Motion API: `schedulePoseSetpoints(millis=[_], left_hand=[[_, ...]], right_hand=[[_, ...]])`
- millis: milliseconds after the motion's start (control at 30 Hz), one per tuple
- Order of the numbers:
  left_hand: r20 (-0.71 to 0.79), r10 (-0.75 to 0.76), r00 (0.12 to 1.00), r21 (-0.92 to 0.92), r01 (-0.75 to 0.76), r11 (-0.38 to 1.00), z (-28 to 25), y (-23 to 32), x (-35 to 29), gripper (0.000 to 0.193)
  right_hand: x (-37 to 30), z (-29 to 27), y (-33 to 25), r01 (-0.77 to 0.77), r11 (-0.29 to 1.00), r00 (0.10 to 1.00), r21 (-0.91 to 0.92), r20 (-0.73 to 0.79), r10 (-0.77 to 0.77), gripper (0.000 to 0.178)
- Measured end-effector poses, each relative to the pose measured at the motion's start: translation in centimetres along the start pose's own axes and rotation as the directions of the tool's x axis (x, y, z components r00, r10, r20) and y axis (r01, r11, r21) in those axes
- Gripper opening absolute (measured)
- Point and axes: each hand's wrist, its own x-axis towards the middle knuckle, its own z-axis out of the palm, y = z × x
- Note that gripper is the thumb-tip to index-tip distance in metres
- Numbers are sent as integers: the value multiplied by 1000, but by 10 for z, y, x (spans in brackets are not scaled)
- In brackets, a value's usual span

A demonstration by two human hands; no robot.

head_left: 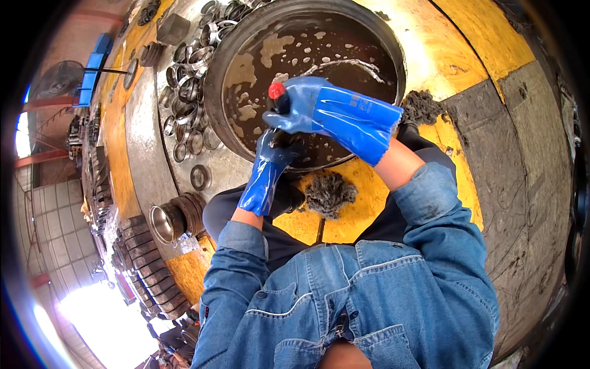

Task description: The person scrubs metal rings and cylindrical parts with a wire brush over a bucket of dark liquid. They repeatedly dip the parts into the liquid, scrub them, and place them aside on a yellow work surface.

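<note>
Over the near part of a large round tub (212,101) of murky brown liquid, both my hands work close together in long blue rubber gloves. My right hand (298,104) is wrapped round a tool with a red-and-black handle (278,93); its working end is hidden, so its kind does not show. Just below it, my left hand (273,150) is closed with its fingers curled at a dark thing, which shadow and the gloves hide. Pale foam floats on the liquid. A grey, shaggy clump (330,194) lies between my legs, just outside the tub.
Many metal rings (187,92) are heaped left of the tub, with one loose ring (200,177) nearer me. Larger rings (175,220) stand by my left knee. Another grey clump (421,107) lies right of the tub. Ribbed dark cylinders (147,264) sit at the lower left.
</note>
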Motion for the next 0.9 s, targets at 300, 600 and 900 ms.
schedulePoseSetpoints(millis=[300, 600, 900], left_hand=[[-32, 27, 999, 131, -23, 991, 8, 24, -3, 67], [-74, -6, 997, 267, 25, 963, -1, 35, -6, 66], [-11, -194, 981, 934, 80, 348, 47, 139, 49, 51]], right_hand=[[-3, -15, 78, -360, 891, 900, 276, -150, 410, 43], [-7, 6, 73, -310, 889, 943, 336, -8, 332, 37], [-14, 42, 123, -527, 807, 793, 266, -187, 579, 43]])
